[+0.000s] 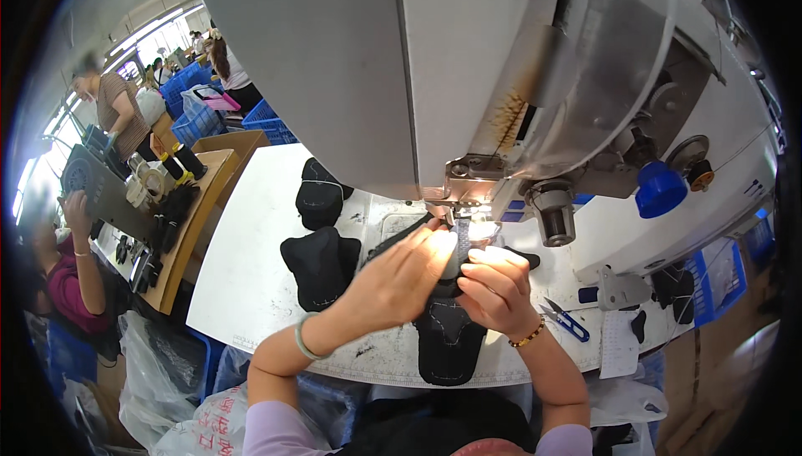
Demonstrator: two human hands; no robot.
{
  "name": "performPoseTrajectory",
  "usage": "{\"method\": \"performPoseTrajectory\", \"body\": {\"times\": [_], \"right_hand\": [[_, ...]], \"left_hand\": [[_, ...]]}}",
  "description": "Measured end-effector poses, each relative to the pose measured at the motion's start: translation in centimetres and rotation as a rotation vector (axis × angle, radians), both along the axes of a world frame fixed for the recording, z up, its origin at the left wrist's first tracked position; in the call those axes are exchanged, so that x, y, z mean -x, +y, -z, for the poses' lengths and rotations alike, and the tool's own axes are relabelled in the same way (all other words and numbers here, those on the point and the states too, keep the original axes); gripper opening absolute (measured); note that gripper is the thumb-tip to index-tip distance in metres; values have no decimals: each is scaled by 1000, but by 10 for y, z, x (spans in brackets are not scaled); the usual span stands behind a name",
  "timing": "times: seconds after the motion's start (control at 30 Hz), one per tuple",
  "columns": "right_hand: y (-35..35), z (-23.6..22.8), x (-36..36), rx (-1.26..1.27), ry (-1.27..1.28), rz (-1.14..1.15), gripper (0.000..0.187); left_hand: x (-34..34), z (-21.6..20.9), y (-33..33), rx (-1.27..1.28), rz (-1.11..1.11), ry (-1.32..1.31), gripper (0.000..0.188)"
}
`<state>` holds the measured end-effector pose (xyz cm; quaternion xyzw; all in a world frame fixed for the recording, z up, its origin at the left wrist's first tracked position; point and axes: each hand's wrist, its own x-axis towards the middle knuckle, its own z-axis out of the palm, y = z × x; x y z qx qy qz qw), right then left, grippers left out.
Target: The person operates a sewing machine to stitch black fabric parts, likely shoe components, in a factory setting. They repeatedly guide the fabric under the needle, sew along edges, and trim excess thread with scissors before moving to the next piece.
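At the lit presser foot (451, 212) of a white sewing machine (334, 63), a black fabric piece (449, 286) with a greyish strip lies under my fingers. My left hand (393, 276) grips it from the left, its fingertips close to the foot. From the right, my right hand (497, 293) pinches the fabric between thumb and fingers. Part of the piece is hidden by both hands. Below them, a shaped black piece (451, 351) with pale stitch lines reaches the table's front edge. To the left lie more black stitched pieces (322, 268).
Blue-handled thread snips (566, 320) and a paper sheet (619, 343) lie right of my hand on the white table (242, 272). Plastic bags (163, 381) hang below at left. Another workbench (196, 213) holds thread cones, with other people and blue crates (196, 126) beyond.
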<state>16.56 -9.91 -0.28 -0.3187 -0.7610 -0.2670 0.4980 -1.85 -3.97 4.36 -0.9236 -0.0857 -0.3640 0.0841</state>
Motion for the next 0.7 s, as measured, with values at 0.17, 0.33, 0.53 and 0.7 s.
{"method": "performPoseTrajectory", "body": {"times": [0.17, 0.33, 0.53, 0.7], "right_hand": [[-4, -5, -10, 56, -11, -67, 27], [0, -5, -13, 48, -25, -47, 23], [1, -3, -16, 103, -7, 17, 22], [2, -2, -16, 183, 10, 80, 26]], "left_hand": [[-11, 3, -17, 6, -135, -81, 36], [-13, 18, -9, 1, -125, -166, 39], [-16, 28, 0, 42, -98, -211, 39], [-19, 32, 11, 68, -74, -266, 38]]}}
